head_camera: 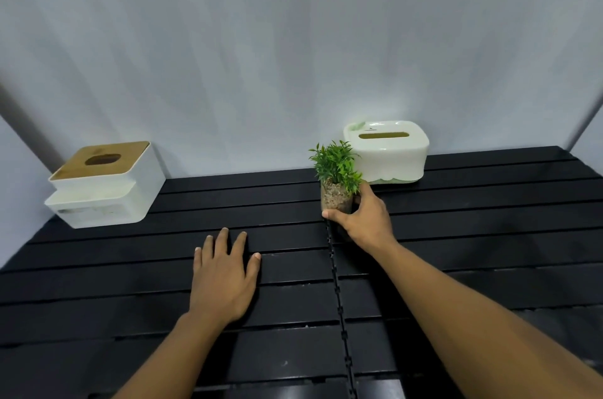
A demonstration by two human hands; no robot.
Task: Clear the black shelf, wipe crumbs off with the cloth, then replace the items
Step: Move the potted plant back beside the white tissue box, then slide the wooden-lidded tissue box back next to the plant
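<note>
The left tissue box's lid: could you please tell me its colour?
Light wooden brown; the lid tops a white box, clearest in the head view.

Left forearm (169, 343) enters from the bottom edge, left of centre, bare, angled up and slightly right. Left grip (225, 274), lower centre of frame: palm down, flat on the black shelf (98, 284), fingers straight and spread, thumb out to the right, holding nothing. Right forearm (473, 310) comes in from the lower right corner, bare, stretched up-left toward mid-frame. Right grip (362, 219) sits higher than the left — fingers curled round a small plant pot (336, 199), thumb tip at the pot's lower left edge.
</note>
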